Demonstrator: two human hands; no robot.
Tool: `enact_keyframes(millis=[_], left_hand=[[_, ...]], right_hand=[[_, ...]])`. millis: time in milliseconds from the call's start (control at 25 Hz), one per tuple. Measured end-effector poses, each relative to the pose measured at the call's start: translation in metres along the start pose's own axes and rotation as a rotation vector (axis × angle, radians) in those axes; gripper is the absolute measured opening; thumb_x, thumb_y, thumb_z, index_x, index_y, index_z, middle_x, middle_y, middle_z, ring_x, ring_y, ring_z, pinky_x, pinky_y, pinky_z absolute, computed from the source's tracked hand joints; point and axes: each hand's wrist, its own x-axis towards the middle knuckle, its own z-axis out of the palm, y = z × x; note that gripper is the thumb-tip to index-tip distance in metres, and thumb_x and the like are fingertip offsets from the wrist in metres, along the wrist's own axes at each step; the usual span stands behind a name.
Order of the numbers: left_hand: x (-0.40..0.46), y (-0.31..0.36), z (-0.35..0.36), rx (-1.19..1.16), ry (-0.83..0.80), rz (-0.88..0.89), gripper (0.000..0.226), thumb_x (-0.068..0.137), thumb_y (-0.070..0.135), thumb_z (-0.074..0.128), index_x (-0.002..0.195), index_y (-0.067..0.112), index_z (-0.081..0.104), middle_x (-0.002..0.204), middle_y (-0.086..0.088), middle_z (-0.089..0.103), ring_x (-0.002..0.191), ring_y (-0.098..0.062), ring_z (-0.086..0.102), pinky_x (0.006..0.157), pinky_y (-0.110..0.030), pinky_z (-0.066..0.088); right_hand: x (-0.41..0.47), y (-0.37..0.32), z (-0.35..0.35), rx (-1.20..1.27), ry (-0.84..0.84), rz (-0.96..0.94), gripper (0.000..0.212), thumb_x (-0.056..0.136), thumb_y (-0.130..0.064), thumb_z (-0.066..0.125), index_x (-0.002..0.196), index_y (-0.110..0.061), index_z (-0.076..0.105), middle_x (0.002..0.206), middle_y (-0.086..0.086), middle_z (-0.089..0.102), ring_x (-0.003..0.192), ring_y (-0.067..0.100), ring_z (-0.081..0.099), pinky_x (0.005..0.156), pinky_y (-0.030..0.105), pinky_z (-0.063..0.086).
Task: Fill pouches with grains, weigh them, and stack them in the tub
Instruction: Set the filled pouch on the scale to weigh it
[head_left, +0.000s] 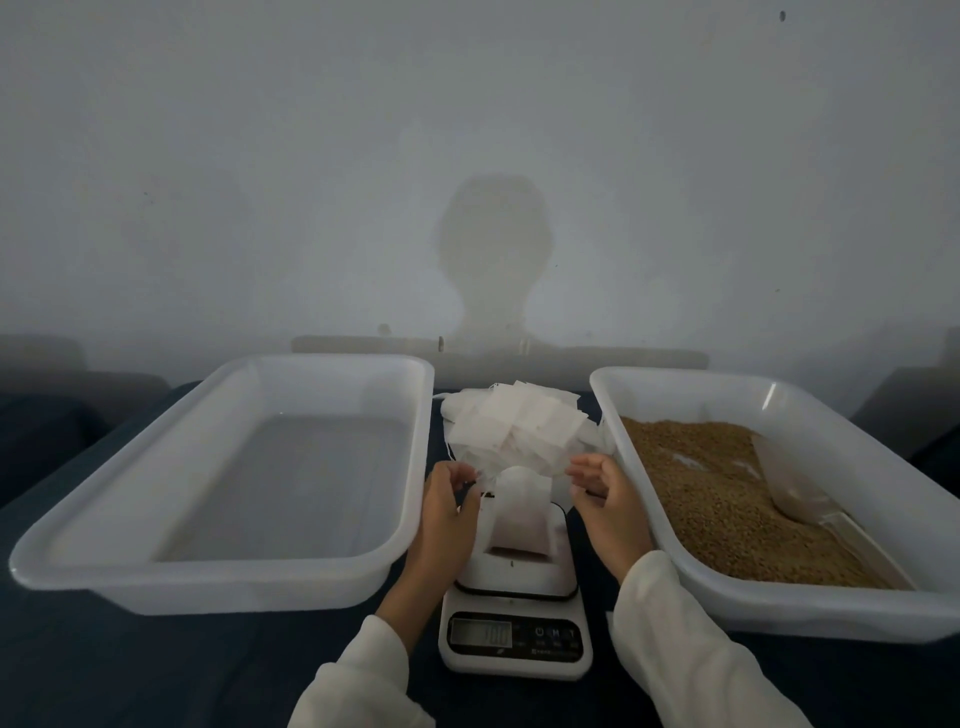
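A filled white pouch (519, 512) stands on the small white kitchen scale (514, 642), whose display shows digits. My left hand (447, 512) hovers just left of the pouch with loosely curled fingers. My right hand (608, 493) is just right of it, fingers relaxed; neither hand holds it. Behind the scale lies a heap of flat white pouches (519, 423). A white tub (223, 488) on the left has nothing in it. The tub on the right (810, 603) holds brown grains (711, 499) and a clear scoop (810, 499).
Everything sits on a dark blue surface (130, 670). A plain grey wall rises close behind the tubs and carries my shadow. The two tubs flank the scale closely, leaving a narrow gap in the middle.
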Motion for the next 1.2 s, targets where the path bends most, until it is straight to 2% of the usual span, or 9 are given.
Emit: enact_keyframes(millis=[280, 560, 680, 760, 880, 1000, 1200], left_hand=[[0.002, -0.006, 0.0, 0.046, 0.018, 0.017, 0.018, 0.09, 0.01, 0.058, 0.102, 0.022, 0.052, 0.103, 0.005, 0.058, 0.1, -0.012, 0.057, 0.089, -0.027, 0.049], [0.001, -0.007, -0.001, 0.047, 0.001, 0.016, 0.018, 0.09, 0.01, 0.059, 0.099, 0.024, 0.052, 0.102, 0.004, 0.058, 0.099, -0.014, 0.058, 0.087, -0.032, 0.053], [0.002, -0.008, -0.001, 0.097, -0.025, 0.038, 0.017, 0.089, 0.013, 0.06, 0.103, 0.021, 0.055, 0.106, 0.003, 0.059, 0.101, -0.013, 0.057, 0.088, -0.025, 0.05], [0.001, -0.009, -0.001, 0.19, -0.064, 0.077, 0.023, 0.087, 0.017, 0.064, 0.109, 0.017, 0.057, 0.109, 0.004, 0.058, 0.103, -0.01, 0.055, 0.089, -0.019, 0.044], [0.001, -0.011, 0.002, 0.249, -0.13, 0.102, 0.034, 0.084, 0.022, 0.069, 0.114, 0.017, 0.055, 0.114, 0.002, 0.055, 0.107, -0.011, 0.051, 0.09, -0.018, 0.044], [0.0, -0.014, 0.001, 0.296, -0.147, 0.101, 0.04, 0.08, 0.029, 0.071, 0.114, 0.021, 0.054, 0.116, 0.005, 0.05, 0.11, -0.011, 0.045, 0.081, -0.007, 0.032], [-0.007, -0.018, -0.005, 0.39, -0.242, 0.21, 0.059, 0.071, 0.043, 0.077, 0.117, 0.019, 0.048, 0.118, 0.006, 0.041, 0.11, -0.007, 0.034, 0.082, 0.005, 0.021]], right_hand=[[0.0, 0.001, -0.001, -0.029, -0.008, -0.02, 0.029, 0.087, 0.006, 0.054, 0.106, -0.016, 0.056, 0.104, -0.004, 0.06, 0.099, 0.008, 0.056, 0.082, 0.011, 0.039], [0.002, 0.002, 0.0, -0.052, -0.011, -0.018, 0.029, 0.087, 0.007, 0.054, 0.102, -0.018, 0.056, 0.1, -0.004, 0.062, 0.097, 0.009, 0.057, 0.08, 0.01, 0.039], [0.006, 0.003, 0.004, -0.069, -0.044, 0.037, 0.026, 0.088, 0.001, 0.055, 0.106, -0.017, 0.055, 0.1, -0.005, 0.061, 0.097, 0.011, 0.058, 0.074, 0.008, 0.039], [0.009, 0.0, 0.01, -0.08, -0.112, 0.131, 0.027, 0.09, -0.01, 0.058, 0.116, -0.015, 0.052, 0.101, -0.005, 0.059, 0.094, 0.01, 0.057, 0.074, 0.012, 0.041], [0.014, -0.002, 0.018, -0.126, -0.131, 0.22, 0.037, 0.088, -0.022, 0.064, 0.121, -0.014, 0.05, 0.101, -0.003, 0.058, 0.096, 0.013, 0.056, 0.088, 0.028, 0.045], [0.013, -0.004, 0.022, -0.16, -0.113, 0.217, 0.036, 0.084, -0.023, 0.07, 0.116, -0.017, 0.054, 0.099, 0.002, 0.063, 0.097, 0.018, 0.06, 0.094, 0.036, 0.047], [0.001, -0.01, 0.017, -0.146, -0.172, 0.1, 0.014, 0.082, -0.01, 0.069, 0.094, -0.016, 0.065, 0.09, 0.0, 0.066, 0.088, 0.014, 0.062, 0.077, 0.02, 0.047]])
